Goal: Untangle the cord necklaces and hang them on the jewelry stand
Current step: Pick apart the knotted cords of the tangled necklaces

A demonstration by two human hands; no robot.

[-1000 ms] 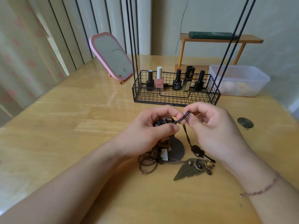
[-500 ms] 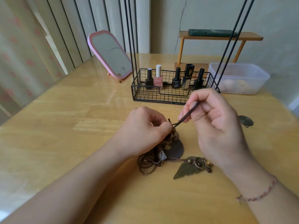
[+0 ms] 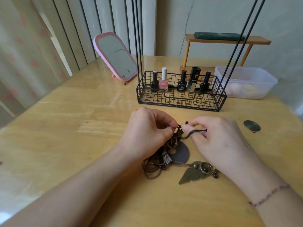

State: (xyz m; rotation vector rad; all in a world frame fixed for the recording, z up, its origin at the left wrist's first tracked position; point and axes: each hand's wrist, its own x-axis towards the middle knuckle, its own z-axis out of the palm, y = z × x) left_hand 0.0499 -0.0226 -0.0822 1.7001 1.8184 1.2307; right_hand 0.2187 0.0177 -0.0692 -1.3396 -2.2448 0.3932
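A pale wooden worktop [image 3: 68, 122] fills the view, with striped curtains at ten o'clock and a cracked plaster wall at one o'clock. A pink-framed mirror [image 3: 115, 56] leans at eleven o'clock. At twelve o'clock stands the jewelry stand [image 3: 180, 95]: a black wire basket holding nail polish bottles [image 3: 164, 79], with thin black rods rising out of frame. Behind it is a small wooden shelf [image 3: 227, 40] carrying a dark flat object, and at two o'clock a clear plastic box [image 3: 246, 82]. A dark metal disc [image 3: 252, 126] lies at three o'clock.

At the centre, the left hand [image 3: 147, 133] has its fingers curled, pinching the top of the tangle of cord necklaces [image 3: 165, 154], which rests on the worktop just below it. The right hand [image 3: 218, 138] is also curled, its thumb and forefinger pinching a dark cord strand [image 3: 191, 133] that runs across its fingers from the knot. A round dark pendant [image 3: 181, 153] and a bronze leaf pendant [image 3: 193, 175] lie at six o'clock of the hands.

The knot itself is small and partly covered by fingertips; how many necklaces it joins cannot be told. The stand's top is cut off.
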